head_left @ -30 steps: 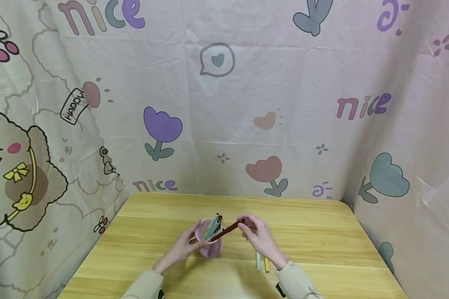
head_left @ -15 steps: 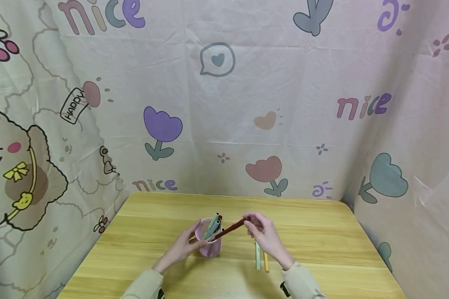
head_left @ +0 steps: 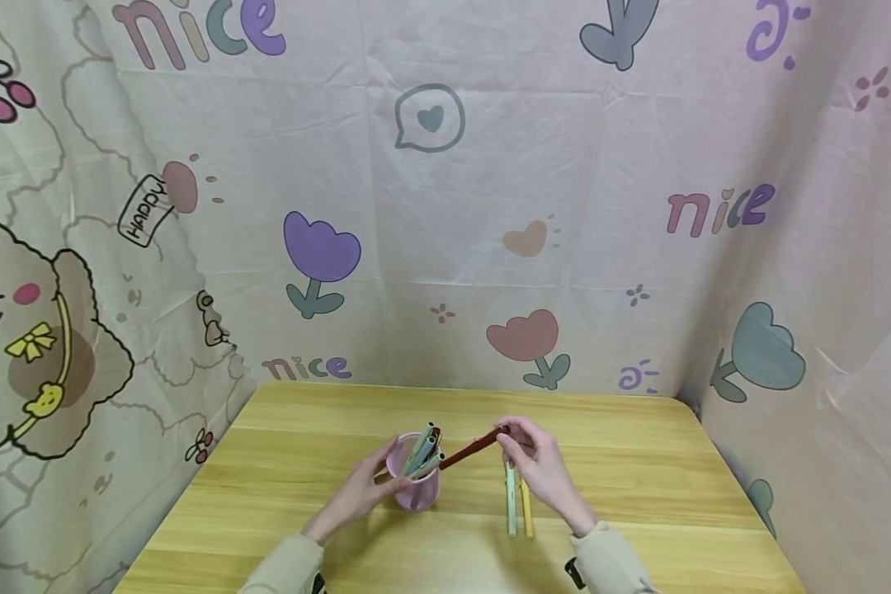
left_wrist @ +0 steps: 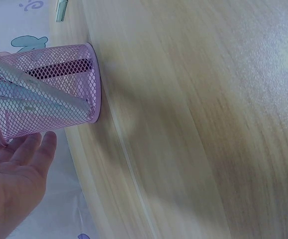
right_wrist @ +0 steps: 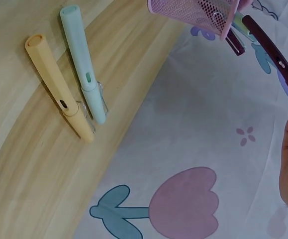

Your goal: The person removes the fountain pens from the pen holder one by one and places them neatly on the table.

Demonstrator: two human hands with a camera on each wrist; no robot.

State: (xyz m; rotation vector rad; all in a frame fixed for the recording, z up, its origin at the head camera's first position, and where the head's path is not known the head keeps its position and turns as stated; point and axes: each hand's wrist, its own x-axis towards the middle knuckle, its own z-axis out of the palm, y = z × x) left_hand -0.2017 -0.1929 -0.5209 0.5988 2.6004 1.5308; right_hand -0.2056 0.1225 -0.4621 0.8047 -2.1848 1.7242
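Note:
My left hand (head_left: 371,485) grips a pink mesh pen cup (head_left: 417,498) round its side, near the rim. Inside the cup lean several pens (head_left: 420,450), pale green and dark ones among them; the mesh wall lets them show in the left wrist view. To the right of the cup, my right hand (head_left: 540,464) pinches a dark red pen (head_left: 471,449) by its upper end. That pen slants down to the left, its lower end beside the cup's rim. In the right wrist view the same pen (right_wrist: 272,54) appears apart from the cup wall.
A light green pen (head_left: 511,505) and a yellow pen (head_left: 527,513) lie side by side on the wooden table (head_left: 312,421), below the right hand. Behind the table hangs a printed cloth (head_left: 431,214), with more cloth along both sides.
My right hand has moved right and slightly up, drawing the dark red pen from inside the cup out to its rim. The left hand and the cup stay in place.

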